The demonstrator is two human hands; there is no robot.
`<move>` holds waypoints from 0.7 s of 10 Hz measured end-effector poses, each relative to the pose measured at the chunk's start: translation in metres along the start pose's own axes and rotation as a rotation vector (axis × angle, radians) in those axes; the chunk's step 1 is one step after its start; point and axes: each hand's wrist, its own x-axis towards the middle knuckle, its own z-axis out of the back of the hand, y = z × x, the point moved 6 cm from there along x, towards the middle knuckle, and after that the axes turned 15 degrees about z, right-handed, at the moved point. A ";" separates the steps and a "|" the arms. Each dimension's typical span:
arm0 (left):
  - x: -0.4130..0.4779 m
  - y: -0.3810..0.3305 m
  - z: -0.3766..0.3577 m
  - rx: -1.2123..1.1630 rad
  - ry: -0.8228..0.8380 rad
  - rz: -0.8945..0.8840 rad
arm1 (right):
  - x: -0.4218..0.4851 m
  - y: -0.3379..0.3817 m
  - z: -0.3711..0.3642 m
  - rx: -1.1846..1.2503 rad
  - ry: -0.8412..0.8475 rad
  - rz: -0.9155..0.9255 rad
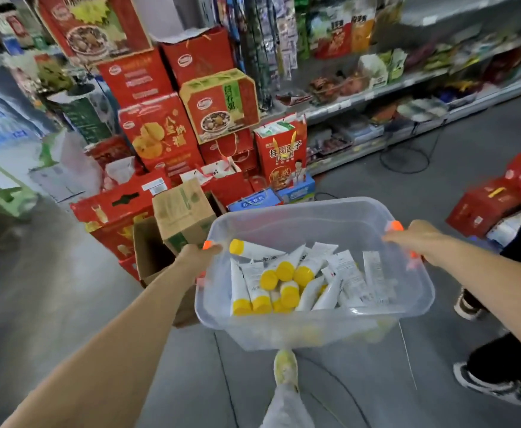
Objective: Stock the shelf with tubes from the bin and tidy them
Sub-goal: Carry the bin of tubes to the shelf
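While the fingers of the left hand (197, 254) and the right hand (413, 234) curl round its two orange handles (393, 226), the clear plastic bin (299, 205) hangs between them. Inside lie white yellow-capped tubes (342, 273), perhaps a dozen through the blur. The step is probably carrying. Next, the bin needs setting down by the grey shelf (376, 97) beyond its far-right corner.
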 end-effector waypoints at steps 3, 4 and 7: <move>0.133 -0.234 -0.043 0.148 0.068 -0.137 | 0.167 0.055 0.050 0.081 -0.135 -0.092; 0.148 -0.306 -0.055 0.176 0.022 -0.205 | 0.222 0.071 0.079 0.144 -0.215 -0.114; 0.214 -0.499 -0.153 0.208 0.071 -0.240 | 0.398 0.066 0.166 0.195 -0.303 -0.153</move>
